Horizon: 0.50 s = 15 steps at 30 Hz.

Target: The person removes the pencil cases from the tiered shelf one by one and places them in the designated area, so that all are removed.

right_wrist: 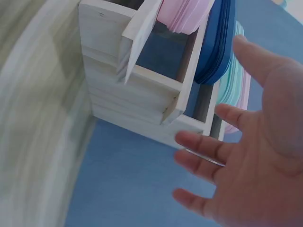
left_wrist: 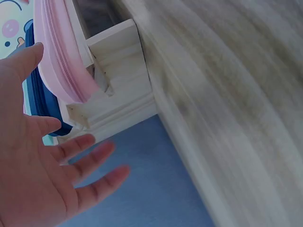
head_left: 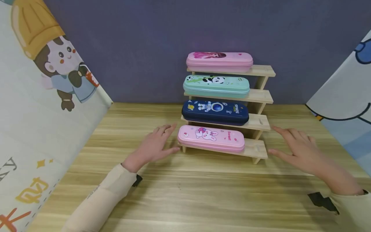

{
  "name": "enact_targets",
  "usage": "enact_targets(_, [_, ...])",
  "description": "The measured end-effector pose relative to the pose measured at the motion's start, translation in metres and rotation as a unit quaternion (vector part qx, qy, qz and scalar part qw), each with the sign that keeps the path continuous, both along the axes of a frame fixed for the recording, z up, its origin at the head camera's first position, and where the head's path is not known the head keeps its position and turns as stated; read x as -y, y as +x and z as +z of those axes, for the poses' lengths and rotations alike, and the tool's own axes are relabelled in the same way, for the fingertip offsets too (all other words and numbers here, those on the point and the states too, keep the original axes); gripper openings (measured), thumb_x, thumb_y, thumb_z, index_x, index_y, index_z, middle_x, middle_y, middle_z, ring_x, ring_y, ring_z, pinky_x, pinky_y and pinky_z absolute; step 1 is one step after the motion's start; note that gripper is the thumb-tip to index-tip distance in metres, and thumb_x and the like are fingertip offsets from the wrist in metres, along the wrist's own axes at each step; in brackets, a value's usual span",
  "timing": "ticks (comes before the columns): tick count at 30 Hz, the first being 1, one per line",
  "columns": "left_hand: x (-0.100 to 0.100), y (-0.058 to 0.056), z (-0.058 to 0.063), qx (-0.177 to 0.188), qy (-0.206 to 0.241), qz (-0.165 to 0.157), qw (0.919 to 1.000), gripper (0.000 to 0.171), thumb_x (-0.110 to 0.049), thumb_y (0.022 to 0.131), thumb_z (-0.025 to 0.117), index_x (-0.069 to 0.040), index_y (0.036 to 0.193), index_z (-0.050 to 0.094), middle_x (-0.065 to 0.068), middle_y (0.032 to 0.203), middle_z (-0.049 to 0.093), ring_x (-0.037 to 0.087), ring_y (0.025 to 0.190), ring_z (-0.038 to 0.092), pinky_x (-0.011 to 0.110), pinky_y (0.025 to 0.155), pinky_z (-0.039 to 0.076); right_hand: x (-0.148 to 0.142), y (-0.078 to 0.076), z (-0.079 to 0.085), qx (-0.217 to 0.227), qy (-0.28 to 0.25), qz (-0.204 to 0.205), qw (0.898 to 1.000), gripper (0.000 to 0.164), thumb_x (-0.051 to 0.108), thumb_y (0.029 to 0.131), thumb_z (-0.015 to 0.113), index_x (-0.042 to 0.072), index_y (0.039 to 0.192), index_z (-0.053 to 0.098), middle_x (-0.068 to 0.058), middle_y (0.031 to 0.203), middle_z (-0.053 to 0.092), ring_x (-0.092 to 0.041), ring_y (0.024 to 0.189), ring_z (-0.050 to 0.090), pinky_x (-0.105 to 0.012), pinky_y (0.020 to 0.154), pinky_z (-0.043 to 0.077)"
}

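A stepped wooden rack (head_left: 256, 149) holds one zipped pencil case on each tier. Lowest is a pink rabbit pencil case (head_left: 221, 139); above it sits a navy space pencil case (head_left: 200, 112), then a mint panda pencil case (head_left: 203, 87). The top tier bears a pink pencil case with a girl picture (head_left: 232, 61). My left hand (head_left: 153, 146) is beside the rack's left end, fingers spread and holding nothing. At the right end, my right hand (head_left: 301, 149) is also spread and empty. Both wrist views show the left palm (left_wrist: 33, 170) and right palm (right_wrist: 265, 161) facing the rack.
The rack stands on a wood-grain table (head_left: 185, 196), close to a dark blue-grey backdrop (head_left: 130, 58). Cartoon-printed sheets flank the table, with a child figure on the left sheet (head_left: 26, 129) and blue shapes on the right sheet (head_left: 339, 83).
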State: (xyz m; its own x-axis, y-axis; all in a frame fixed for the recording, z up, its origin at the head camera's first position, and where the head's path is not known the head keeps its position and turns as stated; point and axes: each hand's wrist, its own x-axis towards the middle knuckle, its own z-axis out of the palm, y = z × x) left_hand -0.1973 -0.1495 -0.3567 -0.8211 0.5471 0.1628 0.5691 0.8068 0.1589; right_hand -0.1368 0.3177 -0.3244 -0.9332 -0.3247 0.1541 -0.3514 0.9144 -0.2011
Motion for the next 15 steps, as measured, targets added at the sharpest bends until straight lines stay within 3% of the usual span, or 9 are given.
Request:
enact_targets(2, [-0.001,-0.001,-0.001,0.026,0.017,0.006,0.9995,0.089,-0.06,0.093,0.059,-0.013,0.159,0.022,0.023,0.145,0.043,0.033,0.101,0.062,0.048,0.078,0.058,-0.005,0.0,-0.002,0.025,-0.017,0.003,1.0,0.08,0.042,0.094,0.068,0.004,0.153,0.029,-0.029,0.127,0.05,-0.049,0.111,0.045,-0.067,0.081,0.036])
enact_targets(5, [-0.002,-0.004,0.0,0.073,0.049,0.015,0.996,0.089,-0.057,0.092,0.063,-0.013,0.159,0.023,0.018,0.128,0.055,0.019,0.073,0.059,0.034,0.059,0.055,-0.01,-0.001,-0.007,0.074,-0.057,0.019,0.995,0.075,0.034,0.097,0.066,-0.001,0.151,0.028,-0.028,0.121,0.055,-0.045,0.106,0.053,-0.06,0.076,0.046])
enact_targets(9, [-0.004,-0.01,0.003,0.148,0.119,0.021,0.9815,0.089,-0.051,0.091,0.068,-0.01,0.157,0.026,0.003,0.095,0.066,0.012,0.068,0.058,0.03,0.06,0.052,-0.012,-0.003,-0.019,0.131,-0.113,0.039,0.984,0.069,0.024,0.101,0.061,-0.006,0.151,0.024,-0.019,0.112,0.059,-0.032,0.098,0.06,-0.041,0.072,0.054])
enact_targets(12, [-0.006,-0.017,0.003,0.214,0.181,0.015,0.9597,0.085,-0.045,0.092,0.07,-0.01,0.157,0.027,0.001,0.081,0.068,0.016,0.069,0.064,0.033,0.065,0.056,-0.014,-0.005,-0.032,0.152,-0.159,0.051,0.974,0.067,0.018,0.101,0.059,-0.007,0.151,0.021,-0.009,0.103,0.062,-0.018,0.086,0.06,-0.03,0.064,0.052])
enact_targets(13, [-0.006,-0.019,0.002,0.238,0.204,0.012,0.9495,0.084,-0.043,0.092,0.07,-0.01,0.156,0.027,0.002,0.079,0.069,0.018,0.069,0.066,0.035,0.066,0.057,-0.015,-0.006,-0.036,0.158,-0.182,0.062,0.969,0.067,0.014,0.102,0.058,-0.009,0.15,0.019,-0.009,0.1,0.063,-0.017,0.083,0.061,-0.029,0.063,0.052])
enact_targets(15, [-0.008,-0.024,0.0,0.296,0.254,0.002,0.9208,0.08,-0.037,0.094,0.069,-0.011,0.157,0.026,0.008,0.077,0.07,0.025,0.067,0.068,0.039,0.065,0.059,-0.017,-0.006,-0.044,0.174,-0.234,0.086,0.953,0.065,0.007,0.102,0.054,-0.012,0.149,0.014,-0.011,0.095,0.064,-0.015,0.077,0.063,-0.029,0.061,0.054])
